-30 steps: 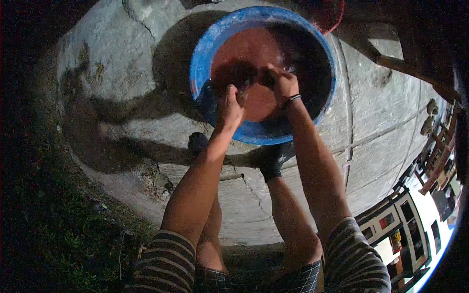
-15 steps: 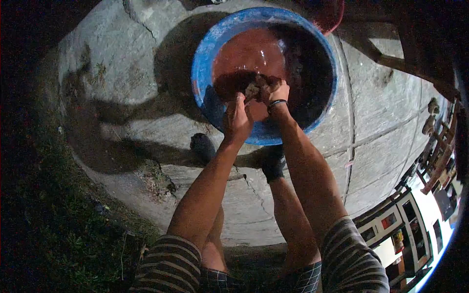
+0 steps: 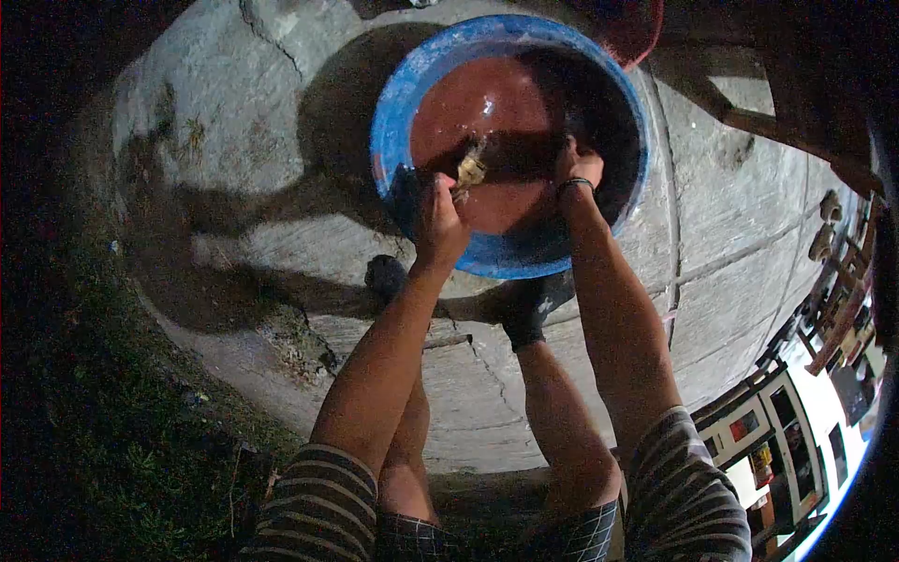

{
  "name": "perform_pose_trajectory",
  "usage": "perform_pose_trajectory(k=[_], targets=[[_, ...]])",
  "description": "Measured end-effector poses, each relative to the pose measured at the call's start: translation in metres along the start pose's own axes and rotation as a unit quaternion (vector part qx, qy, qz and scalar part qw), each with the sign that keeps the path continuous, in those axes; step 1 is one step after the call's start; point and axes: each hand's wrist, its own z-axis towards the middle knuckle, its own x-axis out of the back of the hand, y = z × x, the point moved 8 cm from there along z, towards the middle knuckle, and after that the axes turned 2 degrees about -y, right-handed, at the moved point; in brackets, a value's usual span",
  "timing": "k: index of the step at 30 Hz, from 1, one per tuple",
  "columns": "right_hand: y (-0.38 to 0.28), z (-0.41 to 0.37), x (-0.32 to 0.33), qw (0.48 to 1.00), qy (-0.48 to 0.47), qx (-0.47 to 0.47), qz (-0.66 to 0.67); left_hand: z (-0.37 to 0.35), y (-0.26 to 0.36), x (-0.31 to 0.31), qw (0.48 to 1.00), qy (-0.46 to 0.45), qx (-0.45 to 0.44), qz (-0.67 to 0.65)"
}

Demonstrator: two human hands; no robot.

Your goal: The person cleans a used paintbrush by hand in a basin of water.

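A round blue tub (image 3: 393, 112) stands on the concrete with reddish-brown liquid (image 3: 449, 103) in it. Over the tub's near left part, my left hand (image 3: 443, 220) is closed on a small yellowish-brown lump (image 3: 471, 170), whose exact nature I cannot make out. My right hand (image 3: 579, 167), with a dark band at the wrist, is over the right side of the tub in shadow. Its fingers are curled, and what they hold, if anything, is hidden.
Cracked grey concrete (image 3: 234, 103) surrounds the tub. A red container (image 3: 637, 37) is just beyond its far right rim. My feet are close to the near rim. Grass (image 3: 140, 468) lies at the lower left, and wooden structures (image 3: 749, 122) at the right.
My hands were together at the lump and are now apart. The right hand has moved right, and the left slightly left and nearer, with the lump still in it.
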Motion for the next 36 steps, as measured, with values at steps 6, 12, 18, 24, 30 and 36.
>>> perform_pose_trajectory(k=[6,12,18,24,30,36], targets=[[-0.036,-0.054,-0.038,0.968,-0.126,0.205,0.071,-0.008,-0.039,-0.019,0.912,0.064,0.286,-0.287],[-0.022,-0.038,0.021,0.994,0.09,0.057,-0.037,-0.001,-0.029,-0.01,0.998,-0.016,0.066,0.009],[-0.013,-0.042,-0.057,0.909,-0.222,0.093,0.339,0.0,-0.033,-0.013,0.998,-0.022,0.054,0.017],[-0.043,-0.099,-0.057,0.914,-0.271,0.071,0.292,-0.007,-0.025,-0.02,0.998,-0.005,0.052,0.044],[-0.039,-0.094,-0.071,0.87,-0.308,0.025,0.383,-0.01,0.035,0.001,0.997,0.068,-0.021,-0.004],[-0.066,-0.099,-0.028,0.985,-0.126,0.091,0.075,-0.004,0.048,0.006,0.999,0.004,0.041,-0.004]])
